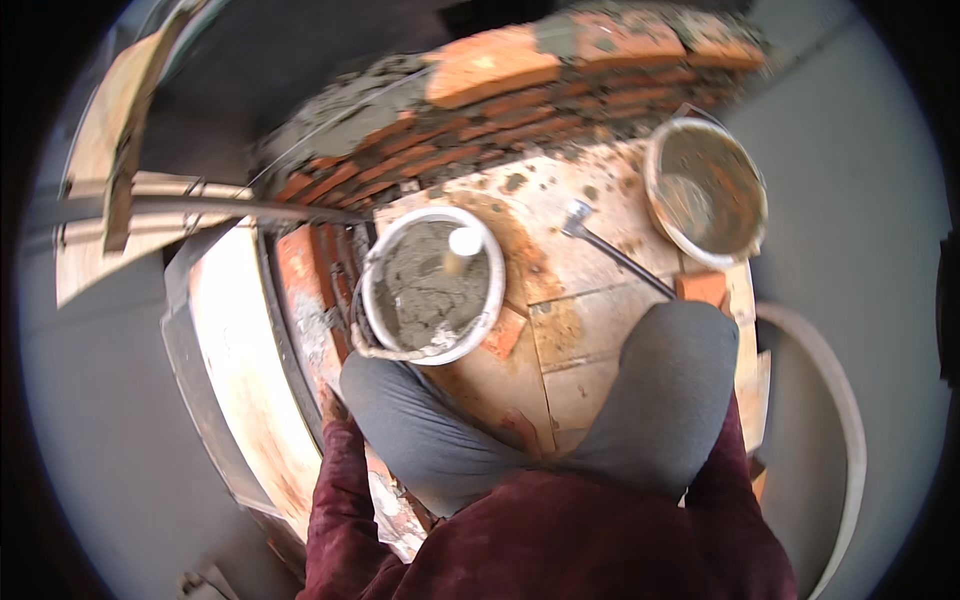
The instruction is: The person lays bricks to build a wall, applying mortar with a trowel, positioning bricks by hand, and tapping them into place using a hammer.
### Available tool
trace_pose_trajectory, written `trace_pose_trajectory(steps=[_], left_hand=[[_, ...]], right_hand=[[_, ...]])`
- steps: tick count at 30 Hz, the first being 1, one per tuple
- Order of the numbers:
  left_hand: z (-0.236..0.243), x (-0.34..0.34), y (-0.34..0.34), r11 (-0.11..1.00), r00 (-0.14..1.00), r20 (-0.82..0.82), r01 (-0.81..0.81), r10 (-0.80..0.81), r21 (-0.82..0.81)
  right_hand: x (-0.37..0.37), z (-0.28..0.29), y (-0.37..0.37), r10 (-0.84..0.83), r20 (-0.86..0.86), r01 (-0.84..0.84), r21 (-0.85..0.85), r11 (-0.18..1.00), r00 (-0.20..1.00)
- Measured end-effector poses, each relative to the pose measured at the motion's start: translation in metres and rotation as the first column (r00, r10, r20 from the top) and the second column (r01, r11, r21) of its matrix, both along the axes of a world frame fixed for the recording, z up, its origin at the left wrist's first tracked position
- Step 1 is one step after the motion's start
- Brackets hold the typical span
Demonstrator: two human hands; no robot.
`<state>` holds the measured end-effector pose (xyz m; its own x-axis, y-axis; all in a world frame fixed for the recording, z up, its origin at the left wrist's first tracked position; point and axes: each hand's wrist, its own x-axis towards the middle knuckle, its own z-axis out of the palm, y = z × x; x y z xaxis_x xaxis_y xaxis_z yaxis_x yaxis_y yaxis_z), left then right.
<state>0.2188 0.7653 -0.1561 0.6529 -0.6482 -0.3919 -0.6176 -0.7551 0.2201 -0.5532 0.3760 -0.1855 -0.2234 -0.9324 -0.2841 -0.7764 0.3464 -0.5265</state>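
My left hand [334, 406] shows only in part, down beside my left knee at the brick ledge [308, 275]; its fingers are too blurred to read. My right hand is hidden; only its sleeve shows by my right thigh. Between my knees and the wall stands a white bucket [497, 295] of grey mortar [420, 285]. A tool handle with a white, rounded end [464, 242] sticks up out of the mortar. On the boards to the right of it lies a hammer [620, 260], its head pointing away from me.
Ahead runs a curved brick wall [495, 75] with wet mortar and a string along it. A second bucket [755, 170], smeared inside, stands at the right. Brick pieces [503, 332] lie on the splattered boards [585, 320]. A metal bar [270, 207] and planks [250, 350] are at left.
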Motion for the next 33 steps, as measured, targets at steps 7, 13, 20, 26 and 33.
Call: trace_pose_trajectory(steps=[7, 13, 20, 26, 33], left_hand=[[0.019, -0.057, -0.012, 0.977, 0.977, -0.017, -0.212, 0.212, 0.038], [0.031, -0.080, -0.023, 0.984, 0.984, 0.002, -0.181, 0.181, 0.000], [0.032, -0.080, -0.029, 0.981, 0.983, -0.030, -0.178, 0.180, 0.080], [0.034, -0.072, -0.019, 0.975, 0.974, -0.050, -0.220, 0.222, 0.032], [0.001, -0.052, -0.006, 0.957, 0.961, -0.066, -0.259, 0.270, 0.133]], right_hand=[[-0.059, 0.039, 0.048, 0.228, -0.151, -0.239, -0.059, 0.969, 0.962], [-0.069, 0.164, 0.102, -0.340, 0.773, 0.295, 0.206, 0.933, 0.536], [0.095, 0.315, 0.010, 0.052, 0.971, 0.132, -0.085, 0.988, 0.235], [0.303, 0.426, -0.116, 0.779, 0.437, -0.610, -0.487, 0.625, 0.450], [0.566, 0.408, -0.217, 0.989, -0.145, -0.921, -0.388, -0.029, 0.030]])
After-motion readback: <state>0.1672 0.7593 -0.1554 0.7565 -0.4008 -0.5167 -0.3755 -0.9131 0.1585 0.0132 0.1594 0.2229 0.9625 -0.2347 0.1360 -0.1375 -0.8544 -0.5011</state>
